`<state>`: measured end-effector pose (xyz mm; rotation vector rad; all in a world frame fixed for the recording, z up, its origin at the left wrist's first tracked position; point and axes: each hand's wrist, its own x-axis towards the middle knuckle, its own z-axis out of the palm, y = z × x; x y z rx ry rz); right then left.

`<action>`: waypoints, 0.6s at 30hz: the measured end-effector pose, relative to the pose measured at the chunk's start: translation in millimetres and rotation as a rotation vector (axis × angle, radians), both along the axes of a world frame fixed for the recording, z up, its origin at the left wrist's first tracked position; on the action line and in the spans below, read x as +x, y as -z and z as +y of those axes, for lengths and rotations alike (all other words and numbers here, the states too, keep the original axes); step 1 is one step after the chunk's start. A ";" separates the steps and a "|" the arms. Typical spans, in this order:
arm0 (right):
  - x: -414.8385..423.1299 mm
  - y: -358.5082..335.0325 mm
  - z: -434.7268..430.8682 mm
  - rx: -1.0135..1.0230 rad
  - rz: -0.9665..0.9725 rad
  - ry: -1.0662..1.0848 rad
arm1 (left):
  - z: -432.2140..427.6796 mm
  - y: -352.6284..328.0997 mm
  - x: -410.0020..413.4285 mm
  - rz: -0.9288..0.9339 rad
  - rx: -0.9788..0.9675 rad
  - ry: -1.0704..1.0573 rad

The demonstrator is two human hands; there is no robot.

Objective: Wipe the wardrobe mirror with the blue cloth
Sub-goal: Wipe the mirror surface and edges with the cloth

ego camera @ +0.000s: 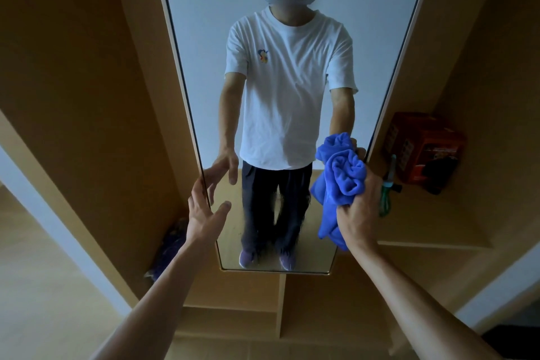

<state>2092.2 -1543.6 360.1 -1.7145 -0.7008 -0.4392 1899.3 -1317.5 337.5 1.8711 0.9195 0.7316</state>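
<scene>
The right hand (pixel 361 207) is clamped on the blue cloth (pixel 342 175). The cloth is bunched in a ball w/ one loose end hanging down, at the lower right part of the mirror (pixel 198 23), close to its right edge. I cannot tell if the cloth touches the glass already. The left hand (pixel 204 210) has its fingers apart and straight, w/ the fingertips at the mirror's left edge, prob. to steady the panel.

Risks, in my judgement: the cloth is so crumpled that only a small part would meet the glass, i.e. streaks and missed zones, esp. higher up. The bare left fingers can leave new marks. A wide stroke to the right could knock the green-handled tool (pixel 385 199) or the orange box (pixel 423 152) on the shelf just beside.
</scene>
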 end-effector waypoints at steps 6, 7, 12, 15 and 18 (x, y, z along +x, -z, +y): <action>-16.7 -1.9 16.6 -0.079 -0.062 0.044 | 4.4 0.3 -5.3 0.006 0.019 0.043; -18.6 -5.3 22.6 -0.084 -0.041 0.012 | 5.3 0.2 -6.3 0.008 0.019 0.049; -46.3 -15.5 57.7 -0.124 -0.030 -0.143 | 9.1 -0.5 -13.5 -0.003 -0.002 0.083; -69.5 -15.8 78.5 -0.140 -0.018 -0.178 | 13.4 -1.9 -18.7 -0.015 -0.007 0.126; -86.8 -20.0 100.0 -0.192 -0.035 -0.201 | 17.3 -4.9 -23.4 -0.024 -0.034 0.170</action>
